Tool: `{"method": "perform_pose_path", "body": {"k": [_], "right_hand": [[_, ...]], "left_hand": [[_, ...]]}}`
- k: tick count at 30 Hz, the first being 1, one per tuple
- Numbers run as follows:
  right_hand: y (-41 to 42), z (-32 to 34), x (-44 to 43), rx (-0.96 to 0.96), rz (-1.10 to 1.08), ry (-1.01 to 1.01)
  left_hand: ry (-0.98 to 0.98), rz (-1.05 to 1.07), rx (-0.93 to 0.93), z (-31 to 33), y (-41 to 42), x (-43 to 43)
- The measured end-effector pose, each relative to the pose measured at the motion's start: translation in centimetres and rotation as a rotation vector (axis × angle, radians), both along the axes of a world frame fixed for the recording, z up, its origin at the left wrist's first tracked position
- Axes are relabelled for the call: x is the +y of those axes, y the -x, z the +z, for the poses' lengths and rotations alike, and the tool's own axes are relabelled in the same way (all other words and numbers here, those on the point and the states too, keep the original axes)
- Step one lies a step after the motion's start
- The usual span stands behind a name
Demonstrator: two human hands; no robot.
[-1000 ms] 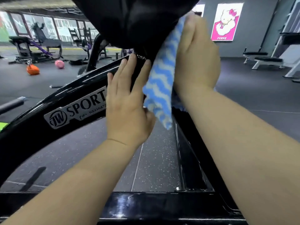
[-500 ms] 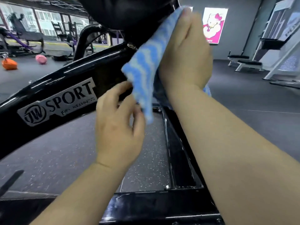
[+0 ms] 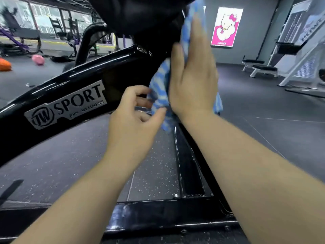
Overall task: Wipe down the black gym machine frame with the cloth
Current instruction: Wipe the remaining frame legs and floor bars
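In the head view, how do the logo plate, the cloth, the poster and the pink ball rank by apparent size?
1. logo plate
2. cloth and poster: about alike; the right hand hides part of the cloth
3. pink ball: smallest, though far away

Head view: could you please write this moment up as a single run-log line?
step: wiping | right hand: presses cloth flat on black frame | left hand: pinches cloth's hanging lower end
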State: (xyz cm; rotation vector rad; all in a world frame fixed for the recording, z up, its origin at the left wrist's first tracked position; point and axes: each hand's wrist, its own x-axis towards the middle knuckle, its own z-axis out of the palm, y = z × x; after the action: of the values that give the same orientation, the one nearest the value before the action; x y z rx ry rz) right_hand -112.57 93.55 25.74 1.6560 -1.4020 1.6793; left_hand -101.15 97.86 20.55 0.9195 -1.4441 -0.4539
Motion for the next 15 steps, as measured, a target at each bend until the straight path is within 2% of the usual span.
{"method": "perform_pose_path", "body": {"k": [3,6,8,10,12,15], "right_hand": [[3.5,-7.0,2.8,0.058,0.002,-0.225],[5.8,-8.2,3.4,-0.083,0.247,-0.318],[6.7,-5.8,3.0,-0.266,0.386,-0.382],[7.9,-3.5,3.0,-0.348,0.39,-0.421],[9.6,-4.5,2.5,-0.455,0.324,-0.542],[12.2,-8.5,2.0,-0.84,0.42,-0.572]], "left_hand": [[0.179,0.236,-0.081,2.1,0.7,-1.3],[0.489,0.278,-0.221,2.4,3.8,-2.5],[0.65,0.251,-0.438,0.6,5.9,-2.9],[0.786,0.328,-0.708,-0.2,7.1,-3.6],[0.82,0.465,-0.935,1.1,8.3,-4.6],[0.743,0.459,-1.237,4.0,10.7,-4.5]]}}
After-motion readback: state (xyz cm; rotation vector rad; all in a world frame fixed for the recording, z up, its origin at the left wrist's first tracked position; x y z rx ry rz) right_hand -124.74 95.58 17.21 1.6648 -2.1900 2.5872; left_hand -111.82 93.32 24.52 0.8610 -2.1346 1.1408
